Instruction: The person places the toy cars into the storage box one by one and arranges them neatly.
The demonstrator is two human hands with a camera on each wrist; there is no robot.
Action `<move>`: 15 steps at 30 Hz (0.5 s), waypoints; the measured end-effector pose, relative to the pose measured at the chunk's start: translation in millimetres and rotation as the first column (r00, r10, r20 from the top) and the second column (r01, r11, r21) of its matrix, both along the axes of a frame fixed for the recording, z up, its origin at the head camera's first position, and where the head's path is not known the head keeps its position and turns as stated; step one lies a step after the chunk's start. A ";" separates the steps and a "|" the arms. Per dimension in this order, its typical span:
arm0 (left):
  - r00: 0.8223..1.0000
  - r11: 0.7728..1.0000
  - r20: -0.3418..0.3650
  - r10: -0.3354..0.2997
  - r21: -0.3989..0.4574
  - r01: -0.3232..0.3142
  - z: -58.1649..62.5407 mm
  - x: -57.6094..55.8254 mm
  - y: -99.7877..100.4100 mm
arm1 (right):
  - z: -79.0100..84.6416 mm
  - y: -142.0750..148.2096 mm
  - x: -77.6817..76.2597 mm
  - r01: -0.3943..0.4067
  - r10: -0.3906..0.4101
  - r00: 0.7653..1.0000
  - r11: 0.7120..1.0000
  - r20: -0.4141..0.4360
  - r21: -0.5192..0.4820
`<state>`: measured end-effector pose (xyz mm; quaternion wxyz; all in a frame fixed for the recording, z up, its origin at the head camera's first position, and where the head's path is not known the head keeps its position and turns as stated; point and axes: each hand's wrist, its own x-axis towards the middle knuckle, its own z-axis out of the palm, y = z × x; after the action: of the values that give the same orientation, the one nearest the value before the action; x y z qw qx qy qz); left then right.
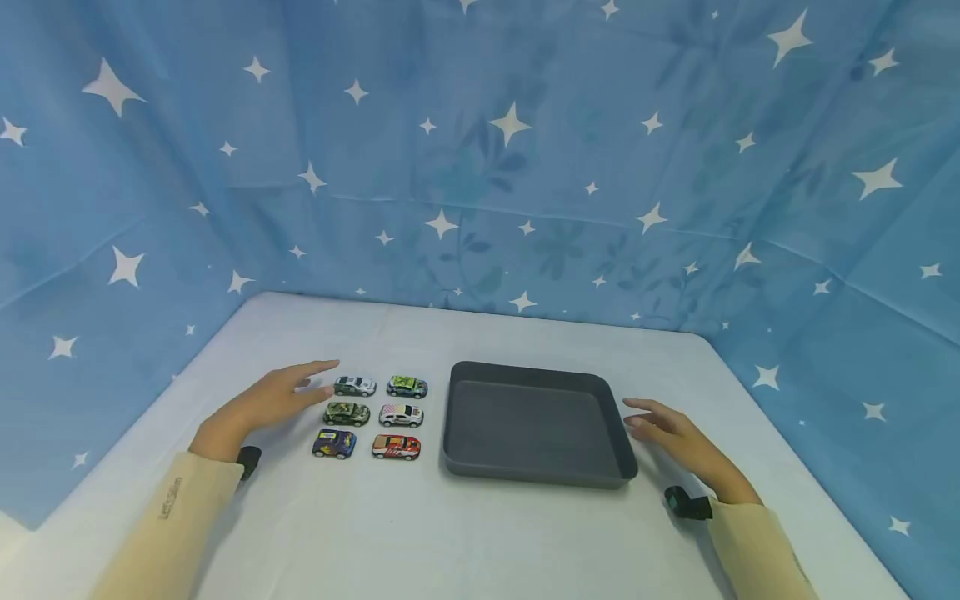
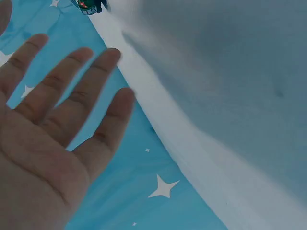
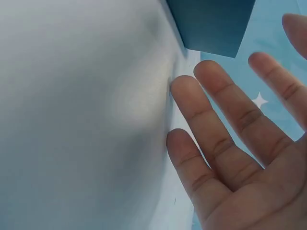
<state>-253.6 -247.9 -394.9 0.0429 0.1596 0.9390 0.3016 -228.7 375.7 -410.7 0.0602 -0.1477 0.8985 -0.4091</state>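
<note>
Several small toy cars stand in two columns on the white table in the head view. My left hand (image 1: pixel 268 403) hovers at their left, fingertips close to the white-and-green car (image 1: pixel 355 386) and the camouflage car (image 1: pixel 347 413). Its fingers (image 2: pixel 79 93) are spread and hold nothing. A dark blue car (image 1: pixel 334 444) sits nearest me in that column. The other column has a lime-green car (image 1: pixel 407 386), a white patterned car (image 1: pixel 401 415) and a red car (image 1: pixel 396 447). My right hand (image 1: pixel 684 443), fingers extended, is beside the right wall of a dark grey tray (image 1: pixel 540 481).
The tray's side (image 3: pixel 211 26) shows at the top of the right wrist view. Around the white table (image 1: pixel 360 533) hangs a blue curtain (image 1: pixel 480 167) with white stars. Black wrist bands (image 1: pixel 249 461) and cream sleeves (image 1: pixel 176 517) cover my forearms.
</note>
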 end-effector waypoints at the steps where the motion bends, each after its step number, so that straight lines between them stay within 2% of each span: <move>1: 1.000 1.000 0.004 -0.006 0.008 0.006 0.0 -2.9 0.3 | 0.7 0.1 -2.2 -0.003 0.003 1.000 1.000 0.003 -0.002; 5: 0.999 0.999 -0.016 -0.027 0.038 0.028 1.6 -15.4 0.9 | 3.3 -1.4 -11.7 -0.006 0.006 1.000 1.000 -0.004 -0.019; 8: 0.999 0.997 -0.023 -0.037 0.061 0.038 3.0 -23.7 2.2 | 2.8 -2.3 -18.0 0.020 -0.020 1.000 1.000 -0.001 -0.019; 15: 0.998 0.993 0.033 -0.044 0.114 0.040 -2.6 -34.8 2.2 | -1.1 -0.7 -30.1 0.015 -0.014 1.000 0.999 0.014 -0.048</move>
<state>-288.4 -245.7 -397.5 0.0569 0.1760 0.9159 0.3563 -258.8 375.0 -411.8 0.0599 -0.1399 0.8889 -0.4322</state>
